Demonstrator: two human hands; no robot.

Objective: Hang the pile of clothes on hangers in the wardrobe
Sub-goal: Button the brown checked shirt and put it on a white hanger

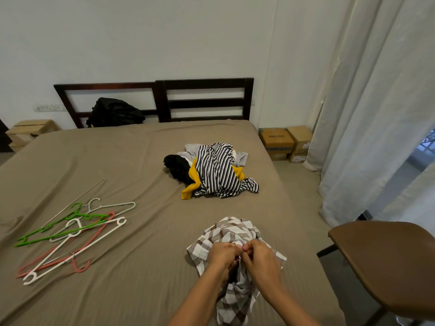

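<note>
Both hands are curled and meet knuckle to knuckle over the near part of the bed [122, 161]. The left hand [221, 255] and the right hand [261, 258] each pinch a small fold of the checked shirt [231, 229] between thumb and fingertips, the two pinches almost touching. What exactly sits between the fingertips is too small to tell. The brown-and-white shirt lies bunched on the bed sheet. Its long axis runs from the bed's near edge toward the headboard [202, 100], with a rumpled mound just beyond the hands and a narrower tail trailing back under the wrists. Further up the bed, about midway to the headboard, sits the pile of clothes [217, 171]: a black-and-white striped garment on top, with yellow, black and grey pieces showing under it. On the bed's left side the hangers [70, 231] lie in a loose overlapping heap, green, white and pink, their long bars mostly slanting from the near left toward the far right. A black bag [114, 112] leans against the headboard at the bed's far left. Off the bed's right side stand cardboard boxes [282, 142], a pale curtain [364, 114] and a brown chair [388, 255]
</note>
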